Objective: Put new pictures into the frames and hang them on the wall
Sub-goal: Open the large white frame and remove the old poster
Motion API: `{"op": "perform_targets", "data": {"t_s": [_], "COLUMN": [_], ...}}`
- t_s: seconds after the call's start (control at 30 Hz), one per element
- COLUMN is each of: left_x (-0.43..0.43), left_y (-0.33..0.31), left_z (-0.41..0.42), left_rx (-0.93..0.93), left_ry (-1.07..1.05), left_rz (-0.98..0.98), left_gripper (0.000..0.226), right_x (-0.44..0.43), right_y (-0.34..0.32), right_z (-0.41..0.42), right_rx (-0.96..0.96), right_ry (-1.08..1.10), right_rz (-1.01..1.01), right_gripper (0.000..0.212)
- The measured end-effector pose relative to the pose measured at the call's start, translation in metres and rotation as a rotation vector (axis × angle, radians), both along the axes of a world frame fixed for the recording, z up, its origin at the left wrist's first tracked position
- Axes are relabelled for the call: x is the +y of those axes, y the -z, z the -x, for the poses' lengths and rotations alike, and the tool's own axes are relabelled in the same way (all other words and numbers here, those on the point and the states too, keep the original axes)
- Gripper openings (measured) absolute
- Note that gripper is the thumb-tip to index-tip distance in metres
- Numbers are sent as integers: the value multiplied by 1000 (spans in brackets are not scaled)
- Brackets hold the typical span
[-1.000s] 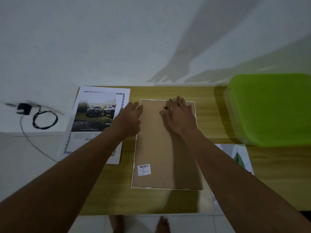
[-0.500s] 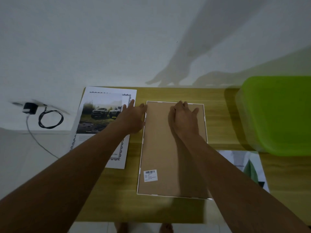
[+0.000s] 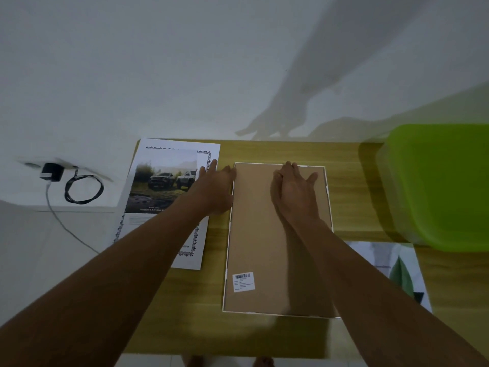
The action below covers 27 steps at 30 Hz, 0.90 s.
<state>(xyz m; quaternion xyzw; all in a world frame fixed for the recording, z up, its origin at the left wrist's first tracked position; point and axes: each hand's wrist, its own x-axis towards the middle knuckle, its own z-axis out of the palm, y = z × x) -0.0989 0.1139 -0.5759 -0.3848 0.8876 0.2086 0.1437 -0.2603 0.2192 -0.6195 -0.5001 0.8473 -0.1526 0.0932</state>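
A white picture frame [image 3: 259, 247] lies face down on the wooden table [image 3: 352, 197], its brown backing board up, with a barcode sticker near the front left corner. My left hand [image 3: 215, 188] lies flat at the frame's upper left edge, fingers straight, partly over the car picture [image 3: 164, 181] printed on a white bordered sheet. Fingers together, my right hand [image 3: 295, 189] rests on the backing board near the frame's far edge. A second picture with a green leaf [image 3: 397, 268] lies at the right, partly under my right arm.
A green plastic lidded box [image 3: 439, 186] fills the table's right side. On the floor to the left lies a black charger with a coiled cable [image 3: 82, 188]. A white wall rises behind the table. Bare feet show below the table's front edge.
My left hand has slid left off the frame's corner onto the car picture's edge. My right hand has shifted a little toward the frame's far right. The camera view has moved left.
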Motion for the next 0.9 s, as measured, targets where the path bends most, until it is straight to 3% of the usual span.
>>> {"op": "perform_targets", "data": {"t_s": [0.27,0.47,0.6,0.7,0.9], "left_x": [2,-4,-4,4,4], "left_y": [2,4,3,-11,-18], "left_z": [-5,-5,-4,2,8], "left_rx": [26,81,299,528,591], "left_ry": [-11,-15,-102,-307,-491], "left_rz": [-27,-5,-85,-145,-389], "left_gripper": [76,74,60,46,16], "right_x": [2,2,-5,-3,7], "right_y": [-1,2,-7,-8,-20], "right_z": [5,1,3,9,9], "right_rx": [-18,-82,-141,-139,-169], "right_ry": [-3,41,40,51,4], "right_rz": [-13,135,146,108,162], "right_gripper": [44,40,40,40,28]}}
